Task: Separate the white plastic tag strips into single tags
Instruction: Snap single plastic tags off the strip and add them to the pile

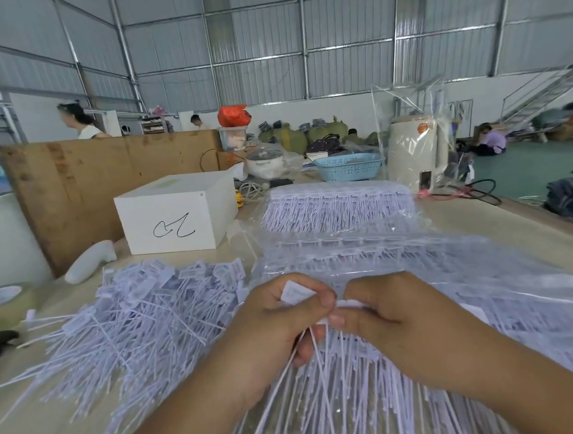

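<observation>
Two hands meet on one strip, ready to pull a tag off

While both hands come together low in the middle of the view, the left hand [278,315] pinches a single white flat plastic tag head [295,292] between thumb and fingers, and the right hand [397,317] is curled on the white plastic tag strip [350,303] just beside it. The thumbs are almost touching, so the joint between the tag and the strip lies exactly between the two hands

The strip runs left to right along the fingertips, and its thin white tails [340,382] hang down toward the person, across the long axis of the strip. I judge that the coming move is a pull or twist to the left, away from the right hand, because the free tag is on the left end. The left hand is the nearer one to the pile of separated white single tags [142,315], which lies to the left on the pale wooden surface [49,433]

More unseparated white strips in clear plastic wrap [485,270] lie under and to the right of the hands, and another stack of white strips [338,203] sits farther back, next to a white cardboard box with a black scribble [176,214]
</observation>
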Tool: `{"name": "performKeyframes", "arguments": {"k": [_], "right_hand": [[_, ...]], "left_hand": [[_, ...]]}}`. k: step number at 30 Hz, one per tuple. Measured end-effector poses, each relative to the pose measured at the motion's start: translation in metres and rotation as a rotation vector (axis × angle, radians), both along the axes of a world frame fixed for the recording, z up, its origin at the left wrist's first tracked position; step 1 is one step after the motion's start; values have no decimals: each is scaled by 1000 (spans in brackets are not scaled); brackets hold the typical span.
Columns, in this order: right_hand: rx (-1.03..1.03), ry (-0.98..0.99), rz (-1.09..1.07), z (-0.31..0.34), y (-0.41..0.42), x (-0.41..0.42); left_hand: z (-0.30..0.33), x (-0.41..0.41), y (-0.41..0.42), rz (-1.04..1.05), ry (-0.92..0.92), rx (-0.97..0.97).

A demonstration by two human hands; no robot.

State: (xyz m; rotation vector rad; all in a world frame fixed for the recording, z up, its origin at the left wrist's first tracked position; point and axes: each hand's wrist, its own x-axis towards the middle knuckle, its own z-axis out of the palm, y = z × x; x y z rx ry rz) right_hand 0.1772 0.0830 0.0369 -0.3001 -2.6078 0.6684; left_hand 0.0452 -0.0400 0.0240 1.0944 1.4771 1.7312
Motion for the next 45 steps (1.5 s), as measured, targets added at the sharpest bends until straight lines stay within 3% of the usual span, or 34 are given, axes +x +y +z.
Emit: {"name": "performKeyframes", "arguments": {"k": [4,7,9,13,15,25,31,34,42,45], "right_hand": [[20,229,-64,1,-14,-6],[-148,531,-200,6,-12,-7],[-220,644,-237,11,-2,-1],[-316,460,-33,0,-5,1],[-252,379,33,-8,-11,-7],[-212,253,144,-11,-10,-8],[78,148,124,-6,-7,-6],[91,64,106,2,-4,0],[101,90,17,1,-2,2],[122,181,-35,3,-9,1]], "left_hand": [[4,6,3,73,-203,108],[7,1,3,101,-445,207],[8,-7,0,136,-432,227],[5,-5,0,155,-231,159],[4,6,2,98,-153,136],[6,1,-6,-90,-35,-31],[7,-2,-4,65,116,102],[8,-4,-5,117,125,86],[10,2,-6,59,159,66],[11,9,-3,101,31,155]]}}
